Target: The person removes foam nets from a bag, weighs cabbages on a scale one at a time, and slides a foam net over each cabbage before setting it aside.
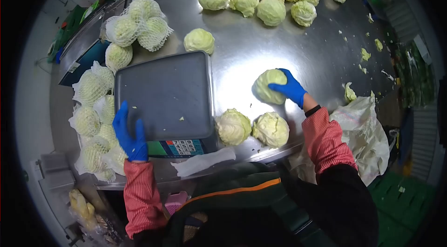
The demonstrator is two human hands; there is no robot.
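My right hand (291, 88), in a blue glove, grips a pale green cabbage (270, 86) from its right side. Just below it, near the table's front edge, are two more cabbages (233, 127). My left hand (130, 134), gloved in blue too, is at the left edge of a digital scale (163, 96). Its thumb and fingers are spread, with nothing between them. The scale has a dark grey top with a few leaf scraps on it, and its keypad (185, 147) faces me. A white mesh sleeve (203, 161) lies flat in front of the scale.
Net-wrapped cabbages (87, 121) line the scale's left side, and more (139, 23) are piled behind it. Several bare cabbages (271, 11) sit at the table's far side. A white plastic sack (361, 130) hangs at the right front edge. Leaf scraps (365, 54) dot the steel table (237, 51).
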